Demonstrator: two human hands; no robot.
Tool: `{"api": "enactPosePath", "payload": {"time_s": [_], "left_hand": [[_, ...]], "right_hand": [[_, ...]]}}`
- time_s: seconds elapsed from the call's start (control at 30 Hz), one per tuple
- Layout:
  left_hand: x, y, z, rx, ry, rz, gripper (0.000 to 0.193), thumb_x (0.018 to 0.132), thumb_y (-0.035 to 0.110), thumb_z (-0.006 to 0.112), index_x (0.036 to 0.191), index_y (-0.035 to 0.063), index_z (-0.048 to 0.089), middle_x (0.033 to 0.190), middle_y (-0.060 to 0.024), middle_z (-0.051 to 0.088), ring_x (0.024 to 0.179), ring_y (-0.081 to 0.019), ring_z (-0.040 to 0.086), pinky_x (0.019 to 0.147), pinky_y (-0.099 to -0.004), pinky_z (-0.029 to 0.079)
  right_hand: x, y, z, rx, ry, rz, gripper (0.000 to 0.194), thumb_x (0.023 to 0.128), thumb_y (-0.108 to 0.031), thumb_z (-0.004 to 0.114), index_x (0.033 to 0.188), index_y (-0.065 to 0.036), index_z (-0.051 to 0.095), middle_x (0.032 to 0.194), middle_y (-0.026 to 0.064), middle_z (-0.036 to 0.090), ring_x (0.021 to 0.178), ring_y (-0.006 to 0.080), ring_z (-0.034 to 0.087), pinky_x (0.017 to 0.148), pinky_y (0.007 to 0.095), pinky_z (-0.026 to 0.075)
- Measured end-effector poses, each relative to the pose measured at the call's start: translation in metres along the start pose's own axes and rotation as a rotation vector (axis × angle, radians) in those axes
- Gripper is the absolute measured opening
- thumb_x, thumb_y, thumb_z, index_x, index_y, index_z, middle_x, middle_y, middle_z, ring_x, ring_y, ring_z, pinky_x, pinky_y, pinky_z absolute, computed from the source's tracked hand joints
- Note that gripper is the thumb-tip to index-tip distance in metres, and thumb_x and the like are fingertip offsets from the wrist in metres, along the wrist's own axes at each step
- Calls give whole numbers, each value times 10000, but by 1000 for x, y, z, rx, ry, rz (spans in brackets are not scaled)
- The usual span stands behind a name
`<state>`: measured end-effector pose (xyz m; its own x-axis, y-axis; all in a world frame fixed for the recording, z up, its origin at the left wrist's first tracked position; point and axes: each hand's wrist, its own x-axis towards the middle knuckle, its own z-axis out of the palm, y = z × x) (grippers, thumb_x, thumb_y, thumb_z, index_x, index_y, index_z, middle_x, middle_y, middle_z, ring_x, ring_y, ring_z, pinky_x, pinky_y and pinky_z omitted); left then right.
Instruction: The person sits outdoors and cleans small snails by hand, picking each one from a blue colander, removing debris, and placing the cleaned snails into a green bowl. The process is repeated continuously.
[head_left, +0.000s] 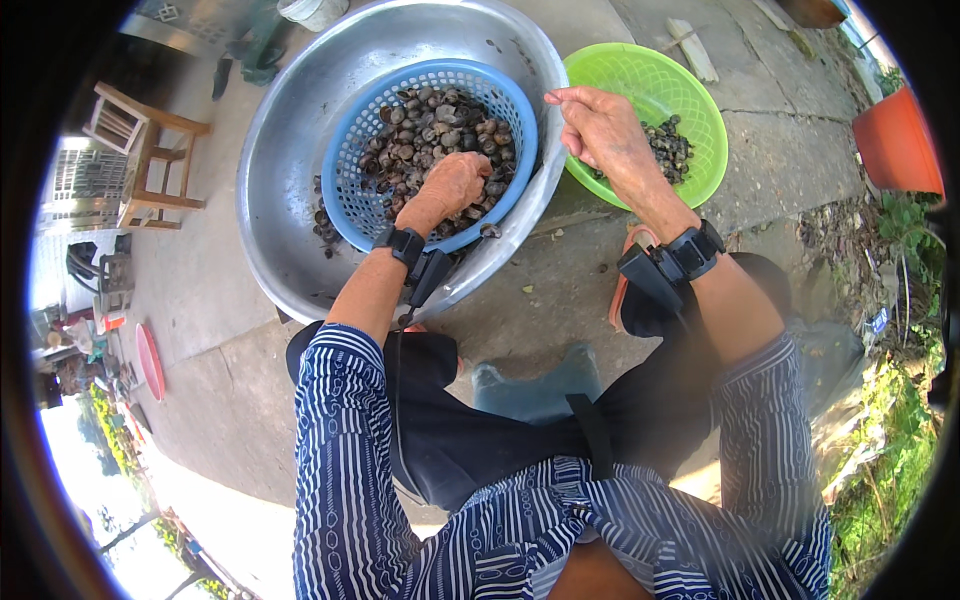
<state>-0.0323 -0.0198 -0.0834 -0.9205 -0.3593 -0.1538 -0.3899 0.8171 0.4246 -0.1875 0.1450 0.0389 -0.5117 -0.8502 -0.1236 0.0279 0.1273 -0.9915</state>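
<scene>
A blue plastic colander (525, 127) full of brown and dark snails stands inside a wide metal basin (281, 150). My left hand (452, 184) reaches into the snails (427, 124), fingers curled and their tips hidden, so whether it holds one is not clear. Above the basin's right rim, my right hand (598, 127) has its thumb and fingers bent; nothing shows plainly between them. Below and behind it, a lime-green plastic basket (705, 112) holds a smaller heap of dark snails (670, 150). Some loose snails (325, 225) lie in the basin outside the colander.
A teal plastic stool (536, 386) is between my legs on the concrete ground. A wooden chair (161, 161) stands at the left, near a pink basin (150, 362). An orange-red tub (896, 142) is at the far right, and a piece of wood (691, 51) lies beyond the green basket.
</scene>
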Motion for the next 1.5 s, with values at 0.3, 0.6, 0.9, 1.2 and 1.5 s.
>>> {"api": "enactPosePath", "payload": {"time_s": [0.3,0.6,0.9,1.2,1.5], "left_hand": [[14,13,28,232,-79,13,160,780,106,505,891,22,585,823,-190,616,834,-358,593,729,-450,470],[0,1,-14,-720,73,-473,276,740,249,638,873,8,626,757,-119,624,678,-233,603,660,-374,512],[-46,11,-54,-1836,70,-340,226,893,213,519,935,-6,556,856,-125,605,742,-213,586,695,-372,522],[-52,27,-52,-1833,47,-242,208,915,187,503,993,-2,542,827,-108,594,726,-193,601,686,-379,546],[-47,36,-52,-1658,36,-208,251,928,187,494,1049,-30,532,830,-101,591,709,-172,603,657,-350,561]], "right_hand": [[-6,-1,-10,-15,-12,36,289,895,-150,435,1063,38,576,560,-2,491,483,51,401,432,208,310],[1,10,-6,-106,15,-4,263,885,-148,449,999,30,605,540,32,534,485,87,465,479,250,375],[-4,15,44,-463,-75,-289,212,848,-160,482,891,-37,649,726,162,629,692,333,610,664,422,474],[-5,16,54,-580,-135,-272,221,843,-179,476,852,-40,648,750,187,627,737,364,607,684,456,471],[-3,27,54,-662,-122,-329,150,805,-133,517,764,-7,587,659,194,598,674,366,608,604,444,480]]}}
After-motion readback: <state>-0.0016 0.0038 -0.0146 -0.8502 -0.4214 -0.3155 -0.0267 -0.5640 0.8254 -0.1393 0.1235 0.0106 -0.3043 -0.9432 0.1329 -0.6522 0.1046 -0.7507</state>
